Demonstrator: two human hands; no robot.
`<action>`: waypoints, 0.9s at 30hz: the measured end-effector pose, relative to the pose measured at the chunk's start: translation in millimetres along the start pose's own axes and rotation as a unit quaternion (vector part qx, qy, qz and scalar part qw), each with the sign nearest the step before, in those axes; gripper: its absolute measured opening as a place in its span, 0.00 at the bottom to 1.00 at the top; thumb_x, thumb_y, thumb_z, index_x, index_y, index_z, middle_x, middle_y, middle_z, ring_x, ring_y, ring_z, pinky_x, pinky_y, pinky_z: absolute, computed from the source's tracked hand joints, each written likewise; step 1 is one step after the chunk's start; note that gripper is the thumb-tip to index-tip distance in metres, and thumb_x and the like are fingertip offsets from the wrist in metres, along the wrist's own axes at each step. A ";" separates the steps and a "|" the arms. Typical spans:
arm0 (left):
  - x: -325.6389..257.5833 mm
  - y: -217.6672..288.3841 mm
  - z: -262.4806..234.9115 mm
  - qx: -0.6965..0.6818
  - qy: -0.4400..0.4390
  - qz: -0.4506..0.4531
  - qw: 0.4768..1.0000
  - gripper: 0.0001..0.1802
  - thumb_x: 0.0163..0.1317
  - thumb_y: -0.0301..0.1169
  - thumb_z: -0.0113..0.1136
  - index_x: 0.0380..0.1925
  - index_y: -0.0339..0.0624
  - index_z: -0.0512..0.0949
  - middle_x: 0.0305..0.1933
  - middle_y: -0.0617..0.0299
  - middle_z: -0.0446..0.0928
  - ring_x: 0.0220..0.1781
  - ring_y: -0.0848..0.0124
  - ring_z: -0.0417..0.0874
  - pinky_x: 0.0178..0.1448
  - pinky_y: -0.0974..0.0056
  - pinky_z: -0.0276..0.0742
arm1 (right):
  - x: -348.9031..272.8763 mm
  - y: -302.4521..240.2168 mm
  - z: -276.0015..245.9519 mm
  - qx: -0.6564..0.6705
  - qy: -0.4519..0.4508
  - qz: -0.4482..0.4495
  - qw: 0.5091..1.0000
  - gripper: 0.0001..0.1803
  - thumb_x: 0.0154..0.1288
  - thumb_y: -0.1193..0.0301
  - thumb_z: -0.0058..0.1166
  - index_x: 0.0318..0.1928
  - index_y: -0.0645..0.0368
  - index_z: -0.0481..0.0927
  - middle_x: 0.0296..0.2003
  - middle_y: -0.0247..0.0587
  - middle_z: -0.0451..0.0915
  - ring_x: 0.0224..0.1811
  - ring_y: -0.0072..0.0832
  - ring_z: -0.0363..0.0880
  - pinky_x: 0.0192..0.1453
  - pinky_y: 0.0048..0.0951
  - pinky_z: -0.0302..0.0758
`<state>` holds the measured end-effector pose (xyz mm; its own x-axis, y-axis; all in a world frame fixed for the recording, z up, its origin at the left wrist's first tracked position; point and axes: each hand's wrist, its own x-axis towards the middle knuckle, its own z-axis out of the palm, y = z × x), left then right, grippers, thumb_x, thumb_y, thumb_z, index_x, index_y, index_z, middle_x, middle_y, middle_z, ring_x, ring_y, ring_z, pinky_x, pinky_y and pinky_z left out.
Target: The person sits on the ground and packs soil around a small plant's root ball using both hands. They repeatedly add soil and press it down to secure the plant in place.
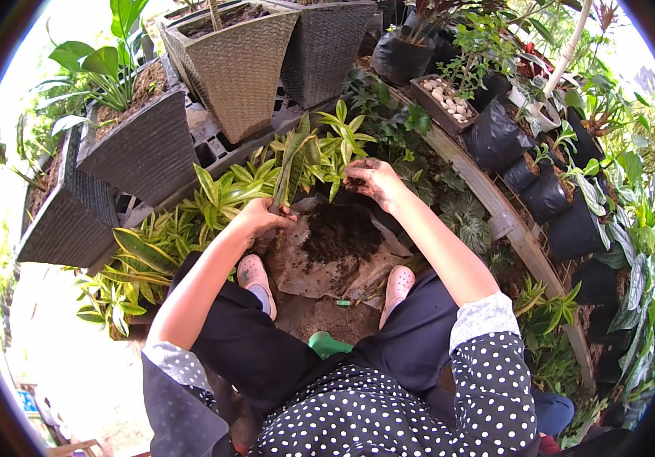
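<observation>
Far left we see 2 dark woven square planters (125,148), leafy plants in them, and a third, lighter one (236,65) beside them. Below runs a row of striped green-yellow plants (190,221). Our left hand (262,218) is closed around the base of a long-leaved plant (291,164), holding it upright at the sheet's left edge. The soil pile (339,232) lies on a grey sheet (308,270) between our 2 pink clogs (255,278). Our right hand (371,179), soiled, hovers above the pile with fingers curled around a clump of soil. Further right: black grow bags (544,198) along a curved border.
</observation>
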<state>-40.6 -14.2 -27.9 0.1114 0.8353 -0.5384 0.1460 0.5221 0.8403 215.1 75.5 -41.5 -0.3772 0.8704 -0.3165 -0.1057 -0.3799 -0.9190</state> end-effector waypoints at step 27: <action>37.0 24.6 44.0 -0.384 -0.088 0.107 0.913 0.15 0.67 0.37 0.44 0.45 0.40 0.73 0.36 0.61 0.76 0.36 0.67 0.79 0.42 0.64 0.77 | -25.5 -26.3 6.6 0.086 -0.021 -0.066 0.994 0.13 0.64 0.74 0.51 0.45 0.71 0.75 0.35 0.49 0.81 0.37 0.34 0.83 0.45 0.31 0.80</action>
<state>10.4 22.0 -29.9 0.2220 0.9274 -0.3011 -0.6223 0.3726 0.6884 221.5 61.2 -7.7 -0.3867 0.9040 -0.1824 -0.3105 -0.3138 -0.8973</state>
